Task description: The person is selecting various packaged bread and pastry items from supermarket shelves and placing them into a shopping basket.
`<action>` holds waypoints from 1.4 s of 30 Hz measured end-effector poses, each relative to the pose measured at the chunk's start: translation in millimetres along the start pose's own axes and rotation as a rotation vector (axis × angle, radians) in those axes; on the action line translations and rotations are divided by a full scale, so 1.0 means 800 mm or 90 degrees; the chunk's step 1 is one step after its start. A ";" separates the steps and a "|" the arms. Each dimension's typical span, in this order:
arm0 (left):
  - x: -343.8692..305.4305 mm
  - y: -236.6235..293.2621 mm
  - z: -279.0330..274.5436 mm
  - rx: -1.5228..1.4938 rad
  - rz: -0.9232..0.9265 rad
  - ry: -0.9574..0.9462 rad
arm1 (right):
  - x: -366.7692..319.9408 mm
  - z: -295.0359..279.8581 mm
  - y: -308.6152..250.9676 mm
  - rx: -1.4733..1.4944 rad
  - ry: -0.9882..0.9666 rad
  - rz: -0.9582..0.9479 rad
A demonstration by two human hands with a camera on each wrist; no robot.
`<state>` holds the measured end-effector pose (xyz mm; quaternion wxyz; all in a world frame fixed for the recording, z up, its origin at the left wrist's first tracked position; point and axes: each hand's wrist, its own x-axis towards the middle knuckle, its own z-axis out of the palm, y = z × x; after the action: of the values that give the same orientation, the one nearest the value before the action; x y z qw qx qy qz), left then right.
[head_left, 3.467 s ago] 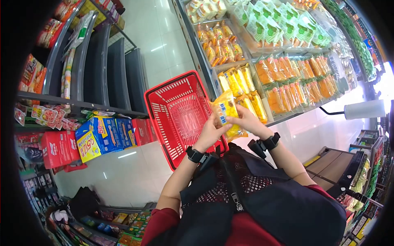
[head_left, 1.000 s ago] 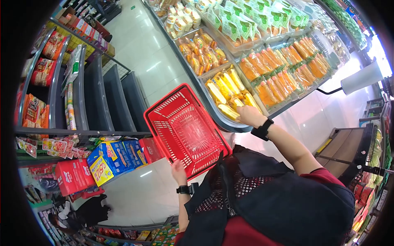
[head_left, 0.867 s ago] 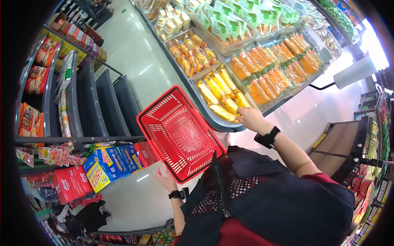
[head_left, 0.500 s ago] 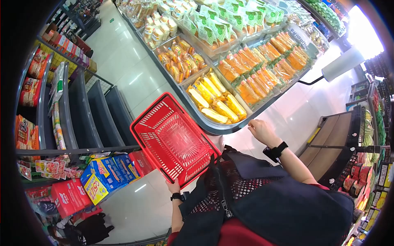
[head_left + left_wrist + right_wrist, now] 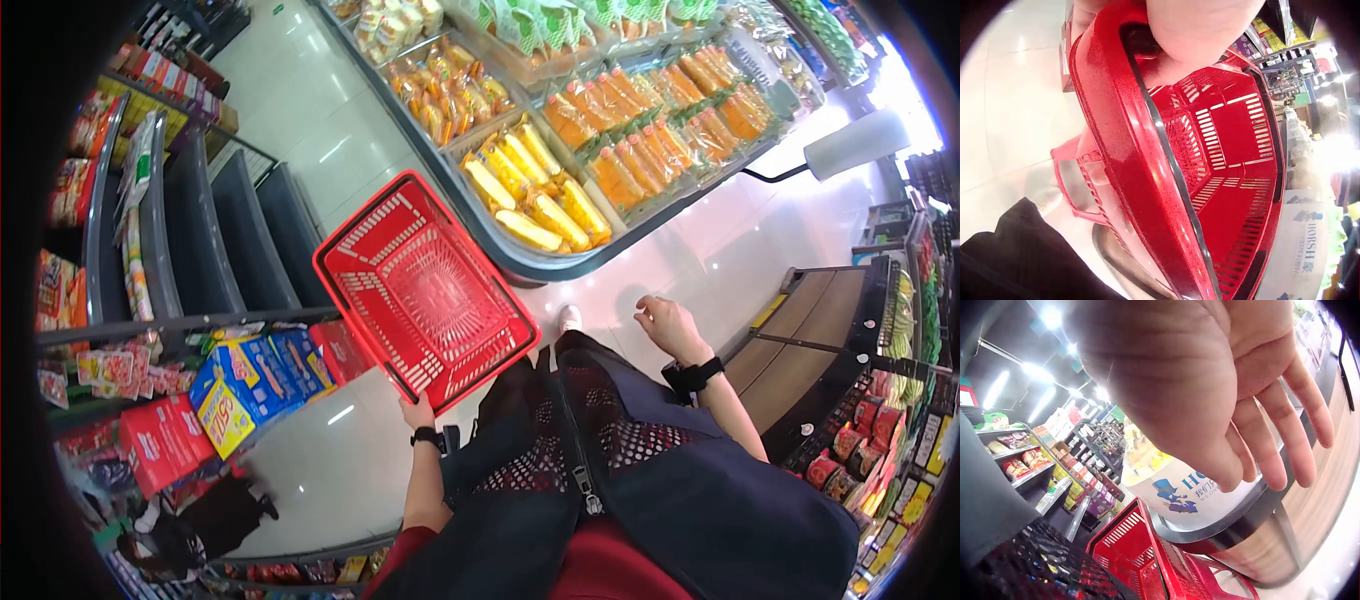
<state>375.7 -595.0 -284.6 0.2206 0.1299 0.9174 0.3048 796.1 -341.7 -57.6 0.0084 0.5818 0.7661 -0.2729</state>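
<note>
My left hand (image 5: 418, 410) grips the near rim of a red plastic shopping basket (image 5: 440, 285). In the left wrist view the thumb and palm (image 5: 1204, 37) wrap over the basket's thick rim (image 5: 1141, 156), and the slotted inside shows beyond. My right hand (image 5: 670, 328) hangs in the air in front of the body, holding nothing. The right wrist view shows its fingers (image 5: 1279, 425) loosely bent and spread. Ahead of it, yellow long packaged breads (image 5: 540, 190) lie in rows in a bin at the corner of the display counter (image 5: 535, 262).
Orange packaged breads (image 5: 660, 130) and other wrapped buns (image 5: 445, 90) fill neighbouring bins. Dark shelves (image 5: 205, 235) and blue boxes (image 5: 270, 375) line the left. A paper roll (image 5: 855, 145) juts from the counter's right. Another person in dark clothes (image 5: 215, 520) is behind on the left.
Earlier both hands held a yellow packaged bread. The right hand then touched the packs in the bin and has drawn back from them. The left hand left the basket briefly and grips its rim again.
</note>
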 end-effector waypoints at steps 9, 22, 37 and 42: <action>-0.055 -0.056 0.003 -0.297 -0.388 0.025 | 0.010 -0.027 0.078 0.020 -0.031 -0.092; -0.178 -0.013 0.049 -0.647 -0.433 0.031 | 0.016 -0.063 0.156 0.012 -0.139 -0.212; -0.259 -0.151 0.172 -0.749 -0.542 -0.107 | 0.026 0.103 -0.029 0.053 -0.284 -0.717; -0.162 -0.198 0.302 -1.081 -0.322 -0.234 | 0.064 0.197 -0.050 -0.095 -0.311 -0.696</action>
<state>588.7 -645.5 -513.0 0.4456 -0.2357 0.3349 0.7960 696.0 -370.6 -192.3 0.0837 0.0216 0.9472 -0.3087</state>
